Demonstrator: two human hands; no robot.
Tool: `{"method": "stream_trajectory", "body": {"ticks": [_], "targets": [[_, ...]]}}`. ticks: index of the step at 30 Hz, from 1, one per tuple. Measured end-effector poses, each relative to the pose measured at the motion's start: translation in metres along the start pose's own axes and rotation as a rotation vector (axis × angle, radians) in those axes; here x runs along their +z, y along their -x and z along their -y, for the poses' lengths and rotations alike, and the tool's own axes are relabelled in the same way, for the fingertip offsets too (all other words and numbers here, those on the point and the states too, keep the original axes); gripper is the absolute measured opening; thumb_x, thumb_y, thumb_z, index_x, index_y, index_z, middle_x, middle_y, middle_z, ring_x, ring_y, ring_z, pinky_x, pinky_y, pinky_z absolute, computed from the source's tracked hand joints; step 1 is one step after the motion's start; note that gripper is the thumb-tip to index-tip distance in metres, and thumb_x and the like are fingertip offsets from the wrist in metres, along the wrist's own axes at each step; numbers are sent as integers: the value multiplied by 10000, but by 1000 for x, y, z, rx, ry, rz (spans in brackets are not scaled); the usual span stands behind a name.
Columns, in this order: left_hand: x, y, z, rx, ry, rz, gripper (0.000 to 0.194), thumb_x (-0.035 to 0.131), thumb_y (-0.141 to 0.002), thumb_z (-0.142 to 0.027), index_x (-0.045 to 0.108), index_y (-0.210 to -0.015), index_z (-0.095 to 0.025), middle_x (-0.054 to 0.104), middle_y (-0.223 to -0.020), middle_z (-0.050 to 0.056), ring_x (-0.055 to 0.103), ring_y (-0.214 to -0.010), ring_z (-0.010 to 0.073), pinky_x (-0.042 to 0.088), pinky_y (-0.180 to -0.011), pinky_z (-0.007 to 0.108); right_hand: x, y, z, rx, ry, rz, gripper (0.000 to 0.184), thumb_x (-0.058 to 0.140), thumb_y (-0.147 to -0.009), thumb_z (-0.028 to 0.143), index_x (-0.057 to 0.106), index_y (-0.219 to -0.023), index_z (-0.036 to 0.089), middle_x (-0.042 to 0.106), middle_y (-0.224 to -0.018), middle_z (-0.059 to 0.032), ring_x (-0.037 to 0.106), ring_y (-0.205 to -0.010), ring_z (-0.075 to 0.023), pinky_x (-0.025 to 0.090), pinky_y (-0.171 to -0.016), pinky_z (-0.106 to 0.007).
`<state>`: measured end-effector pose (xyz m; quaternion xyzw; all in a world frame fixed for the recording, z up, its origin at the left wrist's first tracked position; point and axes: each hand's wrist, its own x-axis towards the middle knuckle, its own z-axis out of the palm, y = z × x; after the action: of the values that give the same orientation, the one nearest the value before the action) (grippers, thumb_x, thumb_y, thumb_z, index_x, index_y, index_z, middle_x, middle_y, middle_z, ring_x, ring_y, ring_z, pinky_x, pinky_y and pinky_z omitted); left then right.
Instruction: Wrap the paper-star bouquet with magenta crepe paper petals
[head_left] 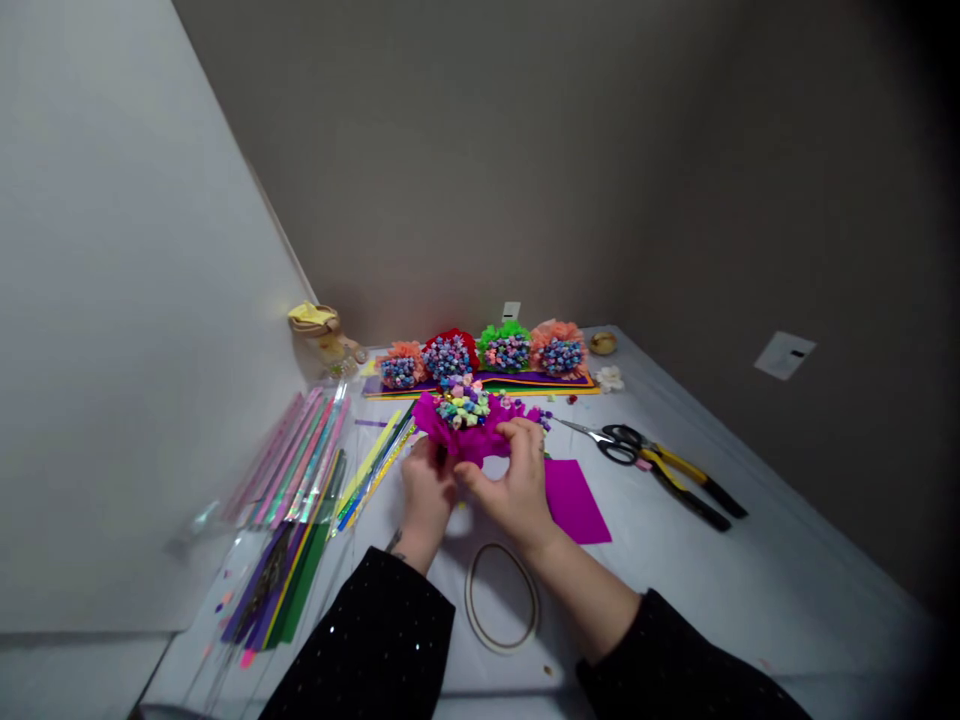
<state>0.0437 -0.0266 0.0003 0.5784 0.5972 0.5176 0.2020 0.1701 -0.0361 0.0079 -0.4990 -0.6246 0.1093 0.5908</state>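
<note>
The left hand (426, 495) and the right hand (510, 480) pinch a purple paper bunch (442, 422) full of little paper stars (463, 408). It is above the table (750, 600), just in front of four more bunches (506, 350). Scissors (609, 440) lie nearby.

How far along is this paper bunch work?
Four star bunches look finished along the back. In hand: a magenta bunch, held by the left hand and right hand. Left: paper strips and a magenta sheet still lie unused.
</note>
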Motion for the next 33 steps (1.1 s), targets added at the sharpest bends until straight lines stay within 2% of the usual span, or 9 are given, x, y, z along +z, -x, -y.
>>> {"method": "stream_trajectory", "body": {"ticks": [3,5,9,13,17,22,26,33], "targets": [[0,-1,0,-5,-21,-3,121,591,-774,-272,628,-784,-157,611,-650,16,501,-582,141,382,-569,245,0,-2,-3,21,32,4,150,612,-772,268,573,-899,198,471,-981,-70,486,-971,-248,438,-843,-436],[1,-1,1,-18,17,24,187,598,-792,-328,642,-823,-150,616,-652,13,496,-567,135,381,-558,240,-5,-6,-7,-35,46,-12,67,562,-788,182,603,-838,200,474,-970,-63,486,-956,-235,422,-849,-430],[5,-2,6,-17,77,144,264,620,-785,-398,656,-835,-141,640,-673,23,514,-573,136,390,-564,237,-16,-15,-12,-157,90,-57,136,560,-781,127,639,-838,221,486,-987,-57,481,-968,-238,407,-854,-440],[8,-1,8,-43,70,188,300,618,-781,-434,651,-790,-136,635,-644,30,503,-549,135,380,-534,235,-21,-18,-11,-279,139,-92,167,590,-741,107,655,-819,240,510,-962,-52,482,-962,-250,388,-870,-462],[8,-1,5,0,34,225,276,605,-792,-407,666,-818,-139,660,-687,47,538,-583,148,389,-544,239,-20,-18,-10,-258,145,-141,131,596,-745,121,646,-797,231,506,-945,-49,492,-930,-239,397,-840,-442],[5,-1,4,20,67,202,240,615,-784,-371,658,-808,-136,668,-702,56,576,-629,169,417,-570,250,-18,-18,-11,-270,103,-143,134,587,-752,123,605,-841,221,506,-921,-49,500,-902,-230,408,-820,-428],[3,-1,10,76,67,154,195,620,-770,-320,655,-806,-132,682,-754,77,596,-670,189,453,-632,283,-21,-18,-9,-315,85,-133,218,601,-728,137,574,-918,241,504,-969,-49,505,-938,-241,416,-832,-434],[3,-3,21,136,80,155,213,605,-782,-276,665,-945,-154,711,-901,93,641,-789,214,483,-736,308,-24,-17,-7,-374,70,-71,157,617,-708,155,590,-835,244,501,-1004,-48,495,-972,-251,412,-848,-446]]}}
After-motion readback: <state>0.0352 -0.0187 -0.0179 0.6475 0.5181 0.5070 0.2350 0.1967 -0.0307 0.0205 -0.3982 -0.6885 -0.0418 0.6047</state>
